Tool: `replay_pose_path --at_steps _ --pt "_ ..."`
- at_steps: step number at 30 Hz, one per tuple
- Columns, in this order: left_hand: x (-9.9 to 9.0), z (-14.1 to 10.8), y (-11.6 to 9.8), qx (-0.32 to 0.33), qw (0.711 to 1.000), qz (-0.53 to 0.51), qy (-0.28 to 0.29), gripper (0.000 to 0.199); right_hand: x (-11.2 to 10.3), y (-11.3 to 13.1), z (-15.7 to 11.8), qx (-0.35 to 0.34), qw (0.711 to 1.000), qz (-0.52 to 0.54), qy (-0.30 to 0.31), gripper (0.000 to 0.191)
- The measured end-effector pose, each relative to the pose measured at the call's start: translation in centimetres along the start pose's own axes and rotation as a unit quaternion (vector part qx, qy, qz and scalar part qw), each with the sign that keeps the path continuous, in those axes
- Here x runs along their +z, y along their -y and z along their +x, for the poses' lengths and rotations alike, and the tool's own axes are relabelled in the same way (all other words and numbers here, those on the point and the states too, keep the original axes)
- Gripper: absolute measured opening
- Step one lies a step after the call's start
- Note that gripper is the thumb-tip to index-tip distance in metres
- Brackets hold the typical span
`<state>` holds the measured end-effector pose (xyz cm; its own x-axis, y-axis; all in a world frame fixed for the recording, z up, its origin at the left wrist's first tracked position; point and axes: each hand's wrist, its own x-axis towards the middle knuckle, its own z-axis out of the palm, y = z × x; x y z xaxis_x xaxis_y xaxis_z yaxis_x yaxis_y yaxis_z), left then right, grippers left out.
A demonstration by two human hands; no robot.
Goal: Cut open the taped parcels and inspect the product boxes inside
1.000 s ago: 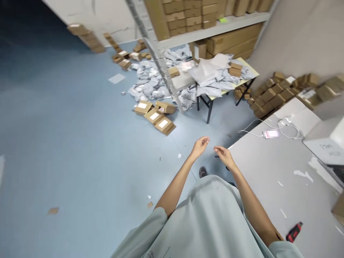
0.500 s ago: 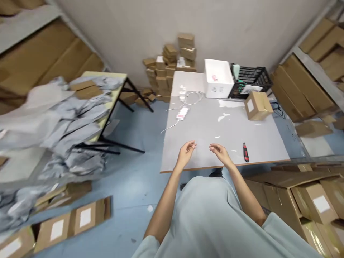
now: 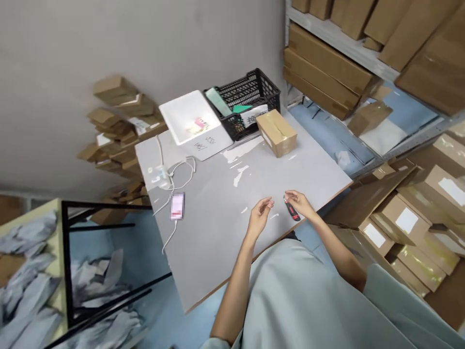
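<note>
My left hand [image 3: 260, 216] hovers over the near part of the grey-topped table [image 3: 214, 242], its fingers loosely curved, thumb apart, with nothing in them. To its right, my right hand [image 3: 300, 203] is also open, fingers slightly bent. Its fingertips are close to the upper end of a red and black utility knife [image 3: 292, 210]; I cannot tell whether they touch it. The knife lies near the table's front edge. A small taped cardboard box [image 3: 277, 134] stands farther back, beyond both hands.
At the back are a white bin [image 3: 207, 140] and a black plastic crate [image 3: 244, 101]. A phone [image 3: 177, 206] on a cable and a power strip [image 3: 159, 177] lie at left. Boxes are stacked by the wall [image 3: 119, 140], on shelves [image 3: 327, 72] and in a large carton [image 3: 366, 201].
My view has swung to the right, bringing more of the shelving into sight. My right hand is now much nearer to the utility knife. Both hands stay without anything in them.
</note>
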<state>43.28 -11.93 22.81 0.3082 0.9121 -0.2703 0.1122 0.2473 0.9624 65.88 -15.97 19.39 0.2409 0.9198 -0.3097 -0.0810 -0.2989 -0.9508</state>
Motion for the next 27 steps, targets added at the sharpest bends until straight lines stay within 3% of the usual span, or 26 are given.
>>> replay_pose_path --at_steps 4,8,13,16,20,23,27 --pt "2.2 -0.8 0.2 -0.025 0.998 0.019 0.053 0.062 -3.1 -1.5 -1.9 0.010 0.998 0.038 -0.058 0.033" --pt "4.5 -2.1 1.9 -0.048 0.991 0.041 0.116 0.064 -5.9 -3.7 -7.5 0.023 0.986 0.060 -0.151 0.029" --pt "11.6 -6.2 5.4 -0.067 0.969 0.053 0.233 0.064 -8.8 -7.0 -20.1 0.041 0.958 0.073 -0.275 0.034" --pt "16.7 -10.4 7.0 -0.085 0.931 0.068 0.347 0.062 -9.4 -8.6 -29.2 0.054 0.927 0.093 -0.360 0.044" --pt "22.3 -16.4 7.3 -0.088 0.875 0.090 0.467 0.055 -10.0 -10.1 -39.7 0.088 0.875 0.128 -0.459 0.055" --pt "25.8 -20.5 7.0 -0.074 0.852 0.110 0.507 0.051 -11.5 -11.6 -45.5 0.097 0.836 0.158 -0.517 0.057" --pt "30.7 -26.4 8.3 -0.054 0.831 0.149 0.533 0.054 -15.3 -14.3 -52.2 0.085 0.813 0.192 -0.543 0.057"
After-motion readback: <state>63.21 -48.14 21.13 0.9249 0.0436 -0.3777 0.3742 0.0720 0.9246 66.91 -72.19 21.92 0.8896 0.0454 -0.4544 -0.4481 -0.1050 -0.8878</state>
